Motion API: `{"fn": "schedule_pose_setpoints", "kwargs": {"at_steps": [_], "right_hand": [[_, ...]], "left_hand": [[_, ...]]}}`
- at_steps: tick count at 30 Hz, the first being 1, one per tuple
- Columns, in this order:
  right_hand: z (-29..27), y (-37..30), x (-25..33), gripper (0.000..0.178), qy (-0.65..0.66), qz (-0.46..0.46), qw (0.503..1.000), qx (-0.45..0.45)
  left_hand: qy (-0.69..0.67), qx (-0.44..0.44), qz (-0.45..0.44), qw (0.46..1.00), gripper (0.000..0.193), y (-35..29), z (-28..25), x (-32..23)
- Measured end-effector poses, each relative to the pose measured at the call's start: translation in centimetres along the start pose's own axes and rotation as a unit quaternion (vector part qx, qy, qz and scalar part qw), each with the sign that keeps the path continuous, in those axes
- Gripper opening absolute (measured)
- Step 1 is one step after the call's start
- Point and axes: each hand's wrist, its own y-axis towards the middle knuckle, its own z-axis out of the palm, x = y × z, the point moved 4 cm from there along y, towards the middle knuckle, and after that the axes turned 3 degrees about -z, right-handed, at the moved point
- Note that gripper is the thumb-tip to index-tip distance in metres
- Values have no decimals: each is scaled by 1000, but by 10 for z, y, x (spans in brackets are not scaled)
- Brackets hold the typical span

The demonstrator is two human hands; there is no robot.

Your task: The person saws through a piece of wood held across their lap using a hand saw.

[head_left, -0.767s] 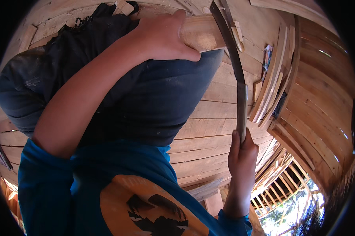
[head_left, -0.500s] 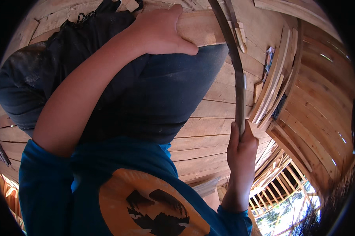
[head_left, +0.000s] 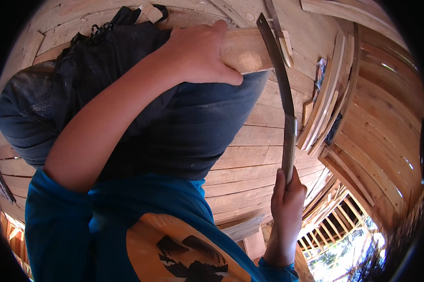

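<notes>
My left hand (head_left: 205,54) grips a pale wooden board (head_left: 247,49), its thumb along the near edge. The board lies over my dark-trousered leg (head_left: 198,117). In my right hand (head_left: 288,195), the fingers are wrapped round the handle of a handsaw (head_left: 280,77) with a long, narrow dark blade. The blade runs away from me, its toothed edge facing left, and crosses at the board's right end. Whether its teeth sit in a cut cannot be made out.
Planks (head_left: 249,157) make up the floor. Just right of the blade lies a tool with a pale wooden handle (head_left: 286,51). Long boards (head_left: 322,103) are stacked by the plank wall (head_left: 376,113) on the right. A wood offcut (head_left: 151,13) sits beyond my leg.
My right hand has drawn the handsaw back toward me, so the blade's far tip now shows. My left hand still grips the board, which appears slightly lower in the picture.
</notes>
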Motion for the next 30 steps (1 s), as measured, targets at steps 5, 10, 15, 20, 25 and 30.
{"fn": "schedule_pose_setpoints", "kwargs": {"at_steps": [5, 10, 15, 20, 25, 30], "right_hand": [[22, 45, 16, 16, -19, -47, 999, -13], [4, 1, 13, 19, -17, -19, 1000, -9], [20, 53, 19, 19, -12, -43, 999, -18], [1, -2, 6, 18, -15, -4, 1000, -5], [21, 43, 11, 17, -6, -29, 999, -24], [7, 13, 6, 17, -16, -24, 1000, 0]], "left_hand": [[-40, -32, 15, 999, 82, 3, -3, 22], [-26, -10, 7, 1000, 80, -1, 1, 7], [-49, -62, 21, 997, 78, 2, -3, 18], [-36, 5, -5, 999, 83, 3, -1, 13], [-44, -41, 11, 998, 83, 2, 7, 12], [-43, -7, -3, 999, 85, 5, -6, 18]]}}
